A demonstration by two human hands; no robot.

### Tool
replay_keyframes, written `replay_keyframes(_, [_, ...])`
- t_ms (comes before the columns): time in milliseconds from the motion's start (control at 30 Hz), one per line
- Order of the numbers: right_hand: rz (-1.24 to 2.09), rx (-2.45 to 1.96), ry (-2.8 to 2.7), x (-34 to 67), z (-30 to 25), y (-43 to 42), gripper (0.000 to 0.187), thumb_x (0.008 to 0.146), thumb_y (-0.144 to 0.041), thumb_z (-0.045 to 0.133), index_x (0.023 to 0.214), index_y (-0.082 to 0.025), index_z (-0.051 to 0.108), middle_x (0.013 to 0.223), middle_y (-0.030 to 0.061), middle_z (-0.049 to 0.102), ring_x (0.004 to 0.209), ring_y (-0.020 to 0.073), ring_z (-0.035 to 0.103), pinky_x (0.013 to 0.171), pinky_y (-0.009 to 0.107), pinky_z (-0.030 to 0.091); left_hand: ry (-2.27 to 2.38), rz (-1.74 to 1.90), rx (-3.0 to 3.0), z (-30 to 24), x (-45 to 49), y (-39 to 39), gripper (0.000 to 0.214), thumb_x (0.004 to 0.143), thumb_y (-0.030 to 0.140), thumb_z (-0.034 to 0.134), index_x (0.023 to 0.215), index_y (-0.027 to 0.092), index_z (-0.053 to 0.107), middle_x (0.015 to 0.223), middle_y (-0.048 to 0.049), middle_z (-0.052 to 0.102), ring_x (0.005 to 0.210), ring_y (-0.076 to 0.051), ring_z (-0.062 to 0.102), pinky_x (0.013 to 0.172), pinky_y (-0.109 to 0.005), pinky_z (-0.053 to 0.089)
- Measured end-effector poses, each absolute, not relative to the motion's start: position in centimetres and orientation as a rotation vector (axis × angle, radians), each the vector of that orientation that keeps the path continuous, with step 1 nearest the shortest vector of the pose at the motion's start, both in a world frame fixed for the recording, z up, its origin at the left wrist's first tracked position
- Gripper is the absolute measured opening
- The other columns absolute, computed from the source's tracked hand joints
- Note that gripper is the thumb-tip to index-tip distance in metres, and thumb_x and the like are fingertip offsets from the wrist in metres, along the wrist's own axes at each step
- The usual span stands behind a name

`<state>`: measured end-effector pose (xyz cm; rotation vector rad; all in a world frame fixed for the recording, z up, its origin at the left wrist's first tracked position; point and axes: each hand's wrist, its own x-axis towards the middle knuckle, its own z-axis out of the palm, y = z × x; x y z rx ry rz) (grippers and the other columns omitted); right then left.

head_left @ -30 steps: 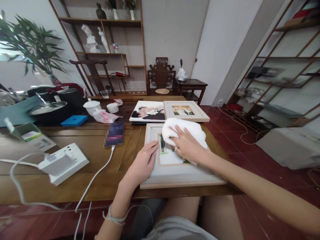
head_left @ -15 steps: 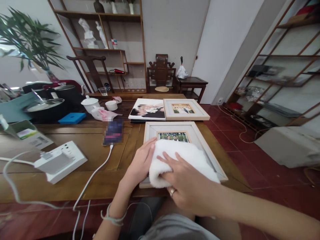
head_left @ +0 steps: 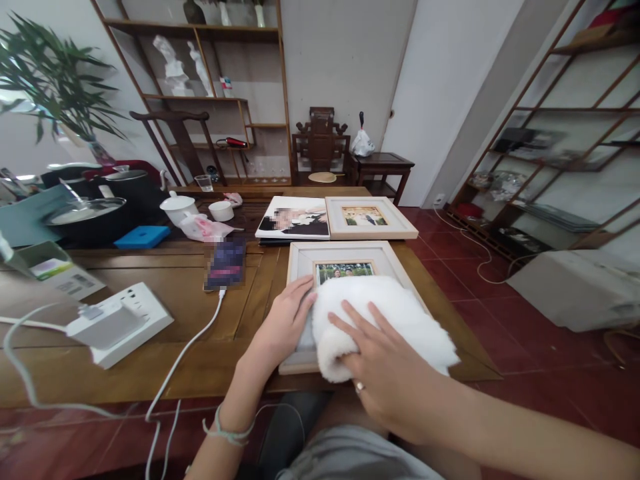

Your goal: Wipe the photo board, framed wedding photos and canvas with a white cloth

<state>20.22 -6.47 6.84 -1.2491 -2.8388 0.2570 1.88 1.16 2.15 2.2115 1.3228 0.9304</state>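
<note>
A pale wooden picture frame [head_left: 345,255] lies flat near the front edge of the wooden table [head_left: 200,313]. My left hand [head_left: 283,325] rests flat on the frame's left side with its fingers stretched out, holding it down. My right hand [head_left: 383,367] presses a fluffy white cloth [head_left: 395,320] onto the lower part of the frame, fingers spread over the cloth. The cloth hides most of the photo; only its top strip shows.
Behind the frame lie a second framed photo [head_left: 371,218] and an unframed print [head_left: 295,219]. A phone [head_left: 226,265] on a white cable and a white power strip [head_left: 120,323] lie to the left. Pots, a teapot and bowls stand at the far left.
My right hand has dragged the white cloth from the frame's upper part down to its lower part, uncovering the top of the photo. My left hand stays on the frame's left side.
</note>
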Motion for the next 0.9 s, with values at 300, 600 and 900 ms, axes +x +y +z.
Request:
replay_keyframes(300, [-0.008,-1.612,-2.667,29.1,6.0,-7.4,0.03,0.07,-0.008,0.043,0.081,-0.021,0.068,0.141,0.006,0.044,0.136,0.0325,0.024,0.107,0.06,0.026,1.331,0.832,2.33,1.9,1.7,1.2,0.036,0.09,0.028,0.044,0.117,0.011,0.061,0.132,-0.0145,0.055,0.124,-0.026,0.049,0.106,-0.043,0.039])
replay_keyframes(600, [-0.101,-1.639,-2.504,28.7,4.8,2.0,0.041,0.074,-0.008,0.039,0.106,-0.01,0.064,0.14,0.0165,0.044,0.137,0.0332,0.022,0.106,0.055,0.026,1.315,0.834,2.359,1.9,1.6,1.2,0.033,0.089,0.025,0.045,0.116,0.016,0.062,0.132,-0.0114,0.055,0.123,-0.025,0.051,0.105,-0.043,0.04])
replay_keyframes(900, [-0.01,-1.401,-2.671,21.8,5.9,9.2,0.047,0.076,-0.007,0.038,0.117,-0.012,0.059,0.15,0.0125,0.027,0.137,0.0402,0.012,0.098,0.072,0.021,1.313,0.806,2.355,1.8,1.5,1.4,0.036,0.089,0.026,0.044,0.117,0.011,0.061,0.133,-0.0146,0.054,0.125,-0.026,0.049,0.105,-0.042,0.039])
